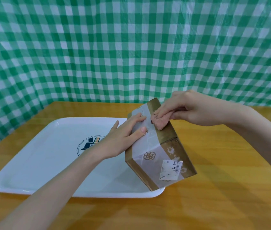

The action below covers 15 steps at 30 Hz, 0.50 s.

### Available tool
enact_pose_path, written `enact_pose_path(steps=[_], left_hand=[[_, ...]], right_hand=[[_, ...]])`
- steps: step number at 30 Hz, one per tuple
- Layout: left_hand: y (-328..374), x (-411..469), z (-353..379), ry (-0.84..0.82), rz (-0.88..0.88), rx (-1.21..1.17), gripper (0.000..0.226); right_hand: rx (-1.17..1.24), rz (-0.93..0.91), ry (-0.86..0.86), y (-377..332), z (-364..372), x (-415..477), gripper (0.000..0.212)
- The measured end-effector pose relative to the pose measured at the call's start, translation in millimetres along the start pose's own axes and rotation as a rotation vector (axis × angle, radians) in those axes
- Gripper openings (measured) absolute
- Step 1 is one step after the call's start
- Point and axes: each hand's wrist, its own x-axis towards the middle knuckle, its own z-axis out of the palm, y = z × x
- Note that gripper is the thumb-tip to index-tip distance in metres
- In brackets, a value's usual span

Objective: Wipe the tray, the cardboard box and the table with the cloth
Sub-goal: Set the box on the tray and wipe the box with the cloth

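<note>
A brown cardboard box (167,138) with clear tape and a white label is tilted up, held above the right end of the white tray (37,156). My left hand (123,138) grips the box's left side, fingers on its taped top face. My right hand (196,110) presses a small pink cloth (160,121) against the box's upper face near its far edge. The tray lies flat on the wooden table (222,188), with a round dark logo at its middle partly hidden by my left wrist.
A green and white checked sheet (131,47) hangs as a backdrop behind the table's far edge. Bare wood shows to the right of the box and along the near edge in front of the tray.
</note>
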Motion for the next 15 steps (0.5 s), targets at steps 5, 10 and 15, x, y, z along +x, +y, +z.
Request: enact_pose_path(steps=[5, 10, 15], left_hand=[[0, 1, 2, 0.021, 0.005, 0.018, 0.065], [-5, -1, 1, 0.018, -0.001, 0.005, 0.062], [-1, -3, 2, 0.025, 0.000, -0.008, 0.060]], right_hand=[[0.064, -0.053, 0.088, -7, 2, -17, 0.037], [0.062, -0.097, 0.167, -13, 14, -33, 0.033], [0.094, -0.139, 0.155, -17, 7, -43, 0.033]])
